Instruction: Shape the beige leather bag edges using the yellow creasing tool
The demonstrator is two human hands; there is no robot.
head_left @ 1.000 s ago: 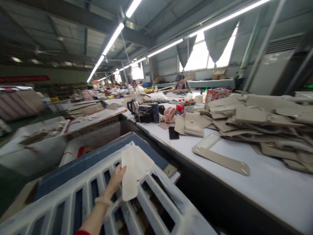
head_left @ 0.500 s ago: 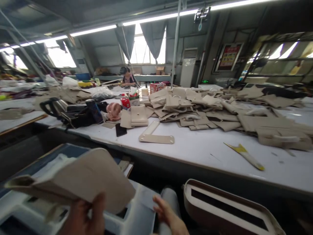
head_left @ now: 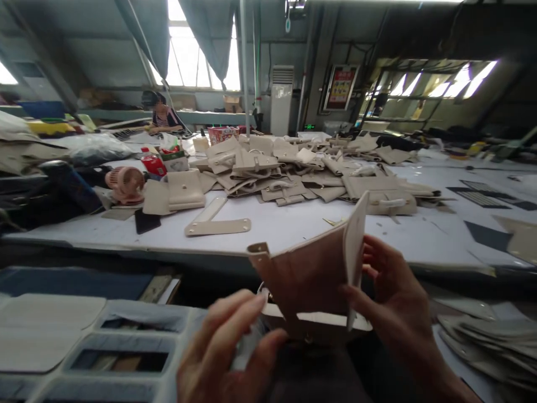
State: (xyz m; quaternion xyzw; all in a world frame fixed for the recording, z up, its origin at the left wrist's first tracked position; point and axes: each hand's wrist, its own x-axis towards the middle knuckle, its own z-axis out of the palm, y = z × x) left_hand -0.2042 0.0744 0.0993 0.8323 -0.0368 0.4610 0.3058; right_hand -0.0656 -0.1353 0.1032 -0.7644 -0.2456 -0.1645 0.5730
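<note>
A beige, half-made handbag (head_left: 310,268) with a brown lining stands tilted open low in the middle. My right hand (head_left: 394,302) grips its upright right-hand panel, thumb on the near side and fingers behind. At the bag's lower left is my left hand (head_left: 230,347), its thumb and fingers apart; whether the fingertips touch the bag I cannot tell. Small metal fittings show near the bag's lower edge. On a pale plastic tray (head_left: 176,330) to the left lies a flat beige panel (head_left: 42,330).
Across the white worktable (head_left: 218,240) spreads a heap of beige bag pieces (head_left: 289,173). A strap piece (head_left: 218,226), black phone (head_left: 146,221) and pink fan (head_left: 126,184) sit left. Stacked panels (head_left: 482,347) lie low right. Another person (head_left: 163,117) sits far back.
My view has swung to the right. The panel is gone from my left hand, and a similar one lies on the tray. My right hand now grips the handbag.
</note>
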